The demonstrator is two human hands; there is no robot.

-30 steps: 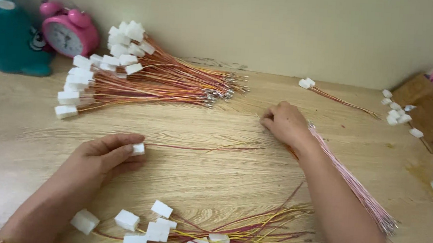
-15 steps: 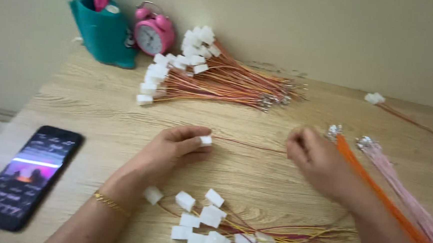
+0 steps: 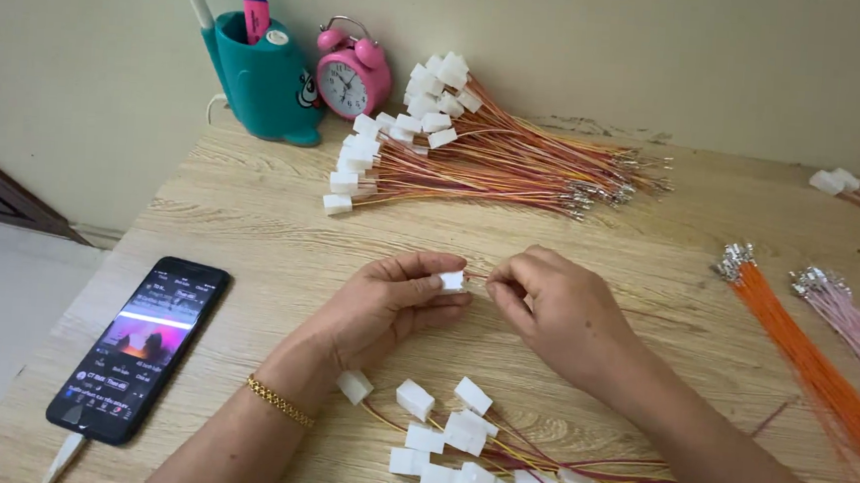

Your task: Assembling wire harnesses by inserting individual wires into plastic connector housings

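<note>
Head view: white connector in left-hand fingers, wire end rightward.

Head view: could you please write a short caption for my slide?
Left hand holds a white connector while right hand pinches at its wire side, above a wooden table.

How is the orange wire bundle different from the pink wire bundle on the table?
The orange wire bundle is bright orange and lies nearer the right hand; the pink wire bundle is pale pink, nearer the table's right edge. Both lie loose, slanting alike, with metal tips at the far end.
</note>
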